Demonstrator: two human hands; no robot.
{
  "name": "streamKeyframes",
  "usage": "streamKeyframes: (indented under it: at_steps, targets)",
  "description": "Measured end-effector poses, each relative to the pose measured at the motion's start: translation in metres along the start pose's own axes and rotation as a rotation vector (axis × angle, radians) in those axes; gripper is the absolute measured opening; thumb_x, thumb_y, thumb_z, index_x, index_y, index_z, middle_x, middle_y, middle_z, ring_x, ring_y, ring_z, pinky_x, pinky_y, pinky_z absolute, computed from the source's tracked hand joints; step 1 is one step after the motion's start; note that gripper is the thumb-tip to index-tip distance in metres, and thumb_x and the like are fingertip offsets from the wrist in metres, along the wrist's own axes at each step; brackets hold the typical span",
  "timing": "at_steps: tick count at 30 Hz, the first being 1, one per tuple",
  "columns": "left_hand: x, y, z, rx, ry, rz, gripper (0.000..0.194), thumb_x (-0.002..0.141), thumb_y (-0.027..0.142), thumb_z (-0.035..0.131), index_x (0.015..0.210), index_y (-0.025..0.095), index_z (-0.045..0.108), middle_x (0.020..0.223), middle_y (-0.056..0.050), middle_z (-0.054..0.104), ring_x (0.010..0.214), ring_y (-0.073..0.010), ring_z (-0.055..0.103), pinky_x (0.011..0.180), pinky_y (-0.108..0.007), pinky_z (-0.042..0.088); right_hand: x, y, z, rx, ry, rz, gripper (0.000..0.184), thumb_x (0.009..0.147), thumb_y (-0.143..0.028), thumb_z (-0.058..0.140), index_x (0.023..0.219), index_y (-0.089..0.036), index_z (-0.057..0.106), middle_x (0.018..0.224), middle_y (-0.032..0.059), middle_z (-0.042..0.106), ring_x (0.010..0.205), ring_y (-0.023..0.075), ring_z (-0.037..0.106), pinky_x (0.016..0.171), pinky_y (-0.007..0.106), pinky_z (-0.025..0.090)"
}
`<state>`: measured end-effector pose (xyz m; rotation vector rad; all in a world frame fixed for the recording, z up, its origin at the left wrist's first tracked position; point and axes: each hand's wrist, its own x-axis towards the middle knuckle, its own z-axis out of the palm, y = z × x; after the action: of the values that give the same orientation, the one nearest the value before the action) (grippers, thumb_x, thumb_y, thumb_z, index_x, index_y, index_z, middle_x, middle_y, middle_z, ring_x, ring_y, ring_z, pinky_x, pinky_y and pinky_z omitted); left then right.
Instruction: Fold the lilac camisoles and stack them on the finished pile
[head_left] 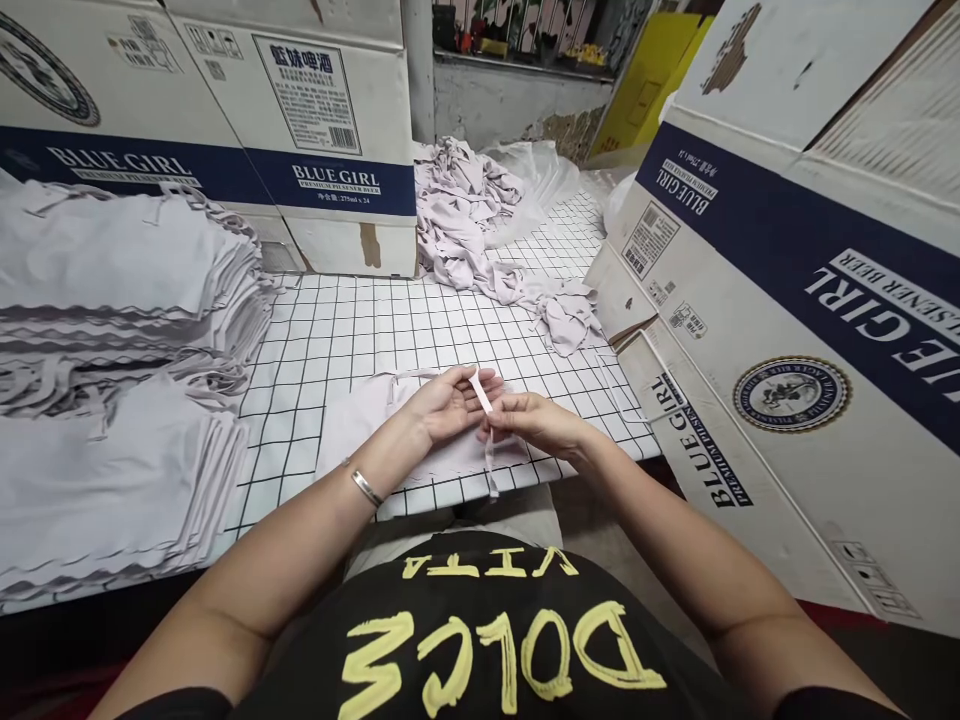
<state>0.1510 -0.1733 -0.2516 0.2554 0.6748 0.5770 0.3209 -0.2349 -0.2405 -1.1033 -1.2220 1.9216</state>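
Strap [484, 396]: between hands, over pale cloth [358, 425]
Strap feel: likely light, limp; pinch flat
Right hand [534, 424]: fingertips pinched together on strap
Left hand [448, 408]: palm up, half-curled, can't tell grip

A black T-shirt [480, 596] carries brushed yellow lettering [510, 660] reading "DOLCE VITA," upside down at the bottom center of the frame. Short black sleeves [176, 704] show at lower left and lower right, and a smooth silver-colored bangle [366, 488] circles the left wrist [387, 458].
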Motion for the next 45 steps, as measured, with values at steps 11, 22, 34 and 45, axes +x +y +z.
streamKeyframes:
  at_steps: [11, 22, 34, 45]
  targets:
    - [0.012, 0.008, -0.001, -0.116, 0.080, 0.014, 0.017, 0.089, 0.016, 0.049, 0.098, 0.009, 0.061, 0.096, -0.016, 0.070, 0.093, -0.0258, 0.070, 0.079, -0.041, 0.059, -0.061, 0.001, -0.014, 0.035, -0.173, 0.133, 0.023, 0.079, -0.022, 0.075, 0.091, -0.015, 0.057, 0.090, 0.0072, 0.074, 0.084, 0.0131, 0.068, 0.082, 0.027, 0.048]
    - [0.016, 0.013, -0.001, -0.010, 0.123, 0.048, 0.024, 0.095, 0.019, 0.041, 0.097, 0.008, 0.061, 0.096, -0.018, 0.070, 0.092, -0.0247, 0.069, 0.082, -0.040, 0.058, -0.089, 0.017, -0.021, -0.001, -0.278, 0.334, 0.019, 0.077, -0.023, 0.075, 0.088, -0.008, 0.069, 0.069, 0.0057, 0.072, 0.060, 0.0092, 0.065, 0.054, 0.017, 0.048]
    - [-0.027, 0.012, -0.035, 1.759, 0.478, 0.688, 0.017, 0.077, 0.036, 0.068, 0.085, 0.021, 0.066, 0.101, -0.010, 0.066, 0.104, -0.0317, 0.050, 0.095, -0.049, 0.031, 0.072, -0.101, -0.043, 0.050, 0.345, -0.322, 0.020, 0.069, -0.012, 0.078, 0.083, -0.015, 0.063, 0.072, -0.0017, 0.064, 0.071, 0.0107, 0.064, 0.060, 0.020, 0.050]
    - [-0.016, -0.001, -0.036, 1.704, 0.434, 0.563, 0.014, 0.076, 0.020, 0.063, 0.090, 0.023, 0.058, 0.095, -0.005, 0.065, 0.101, -0.0284, 0.051, 0.089, -0.047, 0.025, 0.087, -0.028, -0.033, 0.161, 0.316, -0.076, 0.035, 0.053, -0.023, 0.088, 0.074, -0.016, 0.061, 0.073, 0.0004, 0.067, 0.074, 0.0121, 0.065, 0.063, 0.022, 0.051]
